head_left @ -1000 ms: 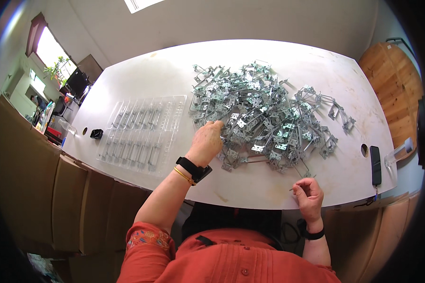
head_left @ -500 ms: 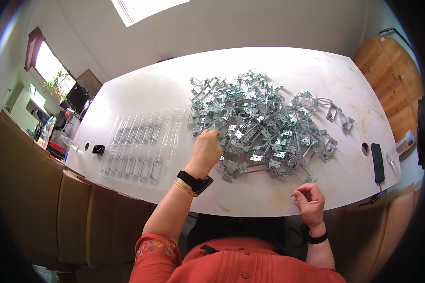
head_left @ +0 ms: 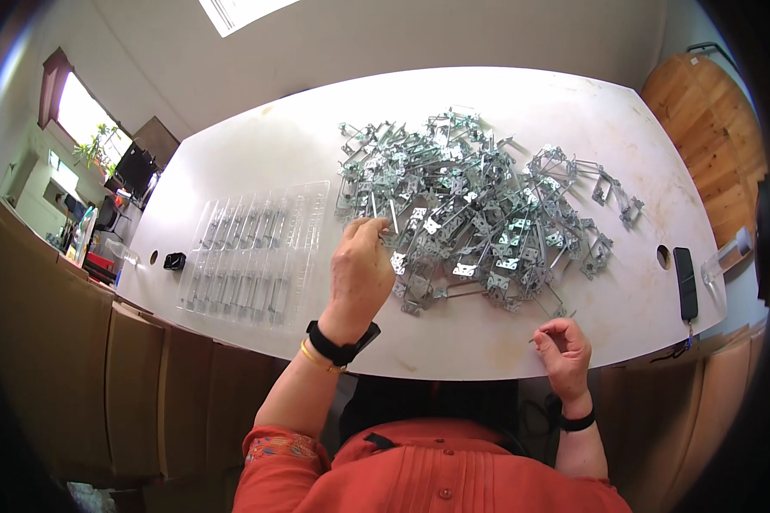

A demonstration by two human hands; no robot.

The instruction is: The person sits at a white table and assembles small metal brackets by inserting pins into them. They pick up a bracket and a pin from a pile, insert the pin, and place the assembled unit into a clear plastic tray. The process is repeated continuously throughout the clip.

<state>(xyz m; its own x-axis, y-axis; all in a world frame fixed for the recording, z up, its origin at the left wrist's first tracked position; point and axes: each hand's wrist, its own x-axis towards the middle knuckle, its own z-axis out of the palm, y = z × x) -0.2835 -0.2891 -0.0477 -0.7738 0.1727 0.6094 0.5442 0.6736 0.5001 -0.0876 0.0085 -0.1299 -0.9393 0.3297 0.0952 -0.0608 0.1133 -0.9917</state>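
Note:
A large heap of shiny metal bracket pieces with thin rods (head_left: 479, 214) lies in the middle of the table. My left hand (head_left: 361, 272) is at the heap's near-left edge, fingers closed on a metal bracket piece (head_left: 393, 216) whose bright, straight parts stick up past the fingertips. The fingers hide the rest of that piece. Just off the near edge of the heap, my right hand (head_left: 565, 352) pinches a thin, small metal piece (head_left: 533, 340) between thumb and forefinger; only its tip shows. Left of the heap, a clear plastic tray (head_left: 312, 244) holds two rows of similar metal pieces.
The white table (head_left: 453, 350) has a cable hole near each side. A small black object (head_left: 174, 261) sits left of the tray. At the right edge lie a black phone-like device (head_left: 685, 284) and a clear plastic object (head_left: 720, 267). Cardboard boxes (head_left: 137, 385) stand below left.
My left hand has drawn back slightly from the heap, and the bright ends of a metal piece now show above its fingers. My right hand keeps its pinch. The whole view has shifted slightly.

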